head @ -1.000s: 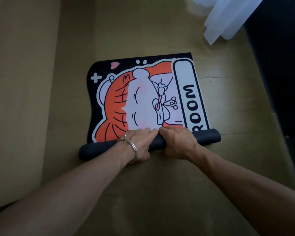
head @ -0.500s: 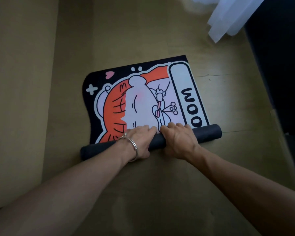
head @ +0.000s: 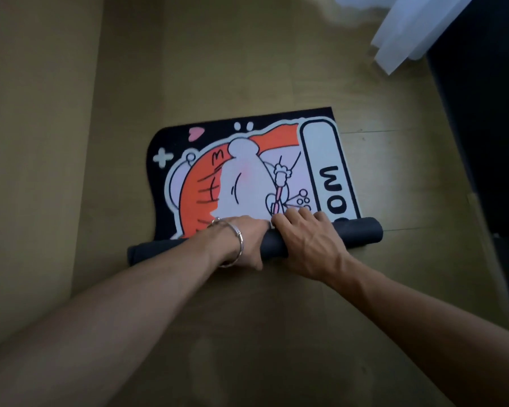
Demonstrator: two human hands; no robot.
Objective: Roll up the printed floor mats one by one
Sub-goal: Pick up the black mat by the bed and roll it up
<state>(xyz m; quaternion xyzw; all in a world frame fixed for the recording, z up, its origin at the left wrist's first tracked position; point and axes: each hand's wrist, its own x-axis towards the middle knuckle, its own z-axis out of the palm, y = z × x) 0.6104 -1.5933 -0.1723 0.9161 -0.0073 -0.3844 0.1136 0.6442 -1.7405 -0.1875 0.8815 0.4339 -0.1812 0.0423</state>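
Note:
A printed floor mat [head: 247, 177] lies on the wooden floor, black-edged with an orange and white cartoon and large black letters on its right side. Its near end is wound into a dark roll [head: 362, 235] running left to right. My left hand [head: 249, 239], a silver bangle on its wrist, grips the roll near its middle, thumb at the near side. My right hand [head: 306, 242] grips the roll right beside it, fingers curled over the top onto the printed face. The middle of the roll is hidden under both hands.
Wooden floor [head: 276, 333] surrounds the mat. A beige wall or panel [head: 36, 142] rises along the left. A white sheer curtain [head: 409, 27] hangs at the top right, beside a dark piece of furniture [head: 488, 127] along the right edge.
The roll has travelled away from me over the mat: more of the lettering and the orange cartoon is wound in, and the flat part is shorter. Both hands stayed on the roll.

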